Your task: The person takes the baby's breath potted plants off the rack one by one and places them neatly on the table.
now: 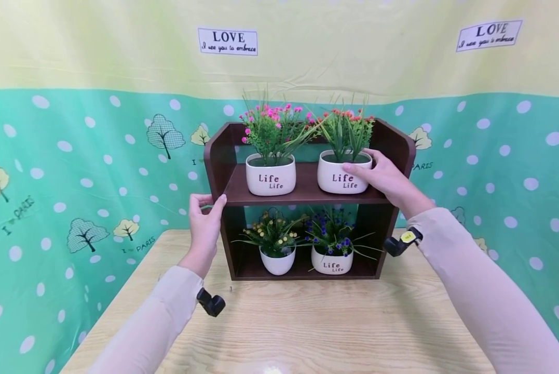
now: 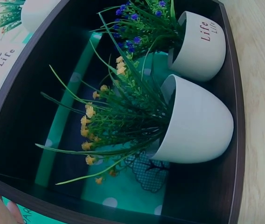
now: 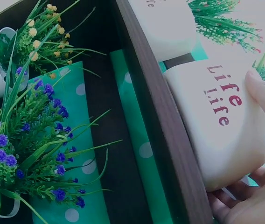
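On the upper level of a dark brown two-tier shelf (image 1: 307, 198), my right hand (image 1: 385, 179) grips the right end of a white "Life" pot (image 1: 331, 179) with red flowers, thumb across its front. My left hand (image 1: 204, 224) holds the shelf's left side at upper-board height, thumb on the front edge. Left of the gripped pot stands a white pot with pink flowers (image 1: 271, 182). Below, a white pot with yellow flowers (image 1: 278, 262) and a "Life" pot with blue-purple flowers (image 1: 331, 263) sit side by side. In the right wrist view, fingers (image 3: 244, 186) reach behind the gripped pot.
The shelf stands on a light wood-grain table (image 1: 279, 322). Behind and beside it hangs a green and yellow curtain (image 1: 97, 156) with dots and printed trees. Small black cameras (image 1: 211, 302) are strapped to both wrists.
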`<action>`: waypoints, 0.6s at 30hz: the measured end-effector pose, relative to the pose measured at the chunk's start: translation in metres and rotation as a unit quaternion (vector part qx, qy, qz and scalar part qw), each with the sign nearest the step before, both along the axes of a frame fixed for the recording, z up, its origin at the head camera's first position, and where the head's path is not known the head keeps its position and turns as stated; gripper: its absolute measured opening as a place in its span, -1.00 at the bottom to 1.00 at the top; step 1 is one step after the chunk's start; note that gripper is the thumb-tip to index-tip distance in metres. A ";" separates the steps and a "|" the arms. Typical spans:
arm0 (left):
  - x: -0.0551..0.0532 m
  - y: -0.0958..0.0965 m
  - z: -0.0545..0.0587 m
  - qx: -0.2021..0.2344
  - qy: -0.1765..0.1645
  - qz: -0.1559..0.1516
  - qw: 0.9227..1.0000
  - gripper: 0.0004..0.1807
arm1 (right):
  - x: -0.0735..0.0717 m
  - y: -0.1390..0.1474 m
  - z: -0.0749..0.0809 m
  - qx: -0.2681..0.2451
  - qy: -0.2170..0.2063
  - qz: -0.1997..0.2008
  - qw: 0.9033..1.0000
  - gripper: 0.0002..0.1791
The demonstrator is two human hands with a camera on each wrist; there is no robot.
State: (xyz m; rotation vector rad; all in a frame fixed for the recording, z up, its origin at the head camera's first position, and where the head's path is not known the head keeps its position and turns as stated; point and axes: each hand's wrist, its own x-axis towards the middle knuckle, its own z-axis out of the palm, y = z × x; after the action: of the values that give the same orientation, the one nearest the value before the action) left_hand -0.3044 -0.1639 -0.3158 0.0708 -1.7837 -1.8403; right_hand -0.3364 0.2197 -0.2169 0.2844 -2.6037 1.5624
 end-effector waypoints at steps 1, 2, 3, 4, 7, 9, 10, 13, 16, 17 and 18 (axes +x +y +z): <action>0.000 0.000 0.000 0.000 0.000 0.000 1.000 -0.67 | 0.001 0.000 0.001 0.000 0.000 0.001 1.000 0.27; 0.001 -0.001 0.000 0.001 0.000 0.001 1.000 -0.67 | 0.003 -0.001 0.002 0.000 0.001 0.001 1.000 0.27; 0.001 -0.001 0.000 0.000 0.000 0.001 1.000 -0.67 | 0.004 -0.002 0.003 0.001 0.001 0.002 1.000 0.27; 0.001 -0.001 0.001 0.000 0.000 0.000 1.000 -0.66 | 0.006 -0.002 0.004 0.001 0.002 0.002 1.000 0.27; 0.003 -0.001 0.001 -0.001 0.003 0.001 1.000 -0.64 | 0.011 -0.004 0.006 0.004 0.003 0.006 1.000 0.24; 0.003 -0.001 0.001 -0.001 0.004 0.001 1.000 -0.64 | 0.015 -0.004 0.007 0.005 0.007 0.009 1.000 0.23; 0.003 -0.001 0.001 -0.001 0.004 0.001 1.000 -0.64 | 0.016 -0.004 0.007 0.007 0.010 0.010 1.000 0.22; 0.003 -0.001 0.001 -0.001 0.001 0.002 1.000 -0.65 | 0.023 -0.003 0.007 0.017 0.016 0.009 1.000 0.21; 0.003 -0.001 0.001 -0.003 -0.003 0.003 1.000 -0.64 | 0.029 -0.002 0.007 0.026 0.019 0.003 0.999 0.22; 0.003 0.000 0.001 -0.004 -0.004 0.003 1.000 -0.64 | 0.031 -0.001 0.007 0.026 0.018 0.003 0.999 0.23; 0.003 0.000 0.001 -0.005 -0.004 0.003 1.000 -0.63 | 0.033 0.000 0.007 0.026 0.018 0.002 1.000 0.23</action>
State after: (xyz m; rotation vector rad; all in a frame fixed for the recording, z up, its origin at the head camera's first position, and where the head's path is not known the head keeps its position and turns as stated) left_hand -0.3013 -0.1641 -0.3145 0.0803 -1.7963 -1.8286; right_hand -0.3029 0.2198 -0.2100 0.3203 -2.6198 1.4791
